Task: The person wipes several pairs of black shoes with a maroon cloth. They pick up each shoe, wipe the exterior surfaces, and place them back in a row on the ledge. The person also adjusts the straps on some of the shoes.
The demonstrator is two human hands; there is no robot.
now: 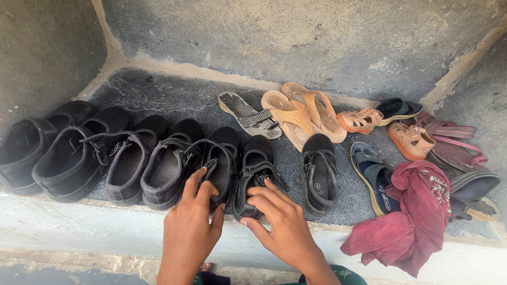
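A row of black strapped shoes stands along the front edge of a grey stone ledge point(158, 89) set in a wall niche. The left hand point(191, 224) rests on the heel of one black shoe point(219, 163) near the middle of the row, fingers spread over its back rim, the grip loose and flat rather than closed. The right hand point(277, 221) lies on the heel of the next black shoe point(255, 169) just beside it, fingers curled around the back; its grip is narrow on that heel. Another black shoe point(319, 174) stands just to the right, apart from the hands. More black shoes point(79, 153) fill the left end of the ledge. Toward the back edge lie tan sandals point(303, 113) and small orange sandals point(362, 121). A crumpled maroon cloth point(412, 216) hangs over the front edge at the right, on top of a blue sandal point(369, 169).
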